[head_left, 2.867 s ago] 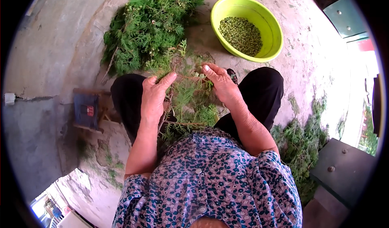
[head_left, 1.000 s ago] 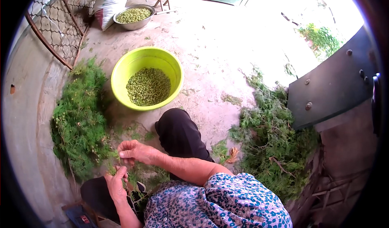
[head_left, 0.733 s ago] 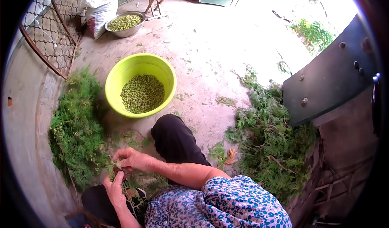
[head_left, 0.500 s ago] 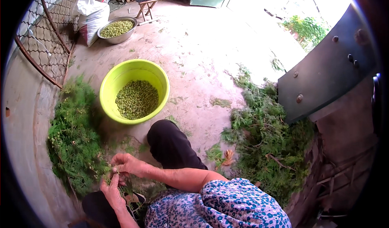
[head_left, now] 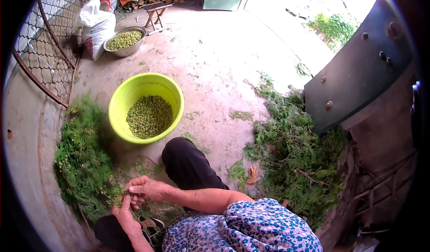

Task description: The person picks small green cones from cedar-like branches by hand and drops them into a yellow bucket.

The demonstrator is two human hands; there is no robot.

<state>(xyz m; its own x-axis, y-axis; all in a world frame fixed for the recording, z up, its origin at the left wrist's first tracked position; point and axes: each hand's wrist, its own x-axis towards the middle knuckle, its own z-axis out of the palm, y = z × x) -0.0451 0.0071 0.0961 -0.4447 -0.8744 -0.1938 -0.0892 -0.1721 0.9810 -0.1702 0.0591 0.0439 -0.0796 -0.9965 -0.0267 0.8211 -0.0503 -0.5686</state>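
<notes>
Low on the left, my left hand is closed on a green conifer sprig that bears small pale cones. Just above it, my right hand has its thumb and fingers pinched together at the sprig; what lies between those fingertips is hidden. A pile of leafy conifer branches lies beside both hands, against the wall. Beyond my dark-clothed knee stands a yellow-green tub, its bottom covered with small round green cones.
At the far left are a metal basin of green cones, a white sack and a small folding stool. More cut branches spread on the right below a dark metal door panel. Wire mesh lines the left wall.
The view has tilted slightly, so the tub and basin sit a little lower in it. My right hand's pinched fingers have shifted slightly at the sprig; my left keeps its hold.
</notes>
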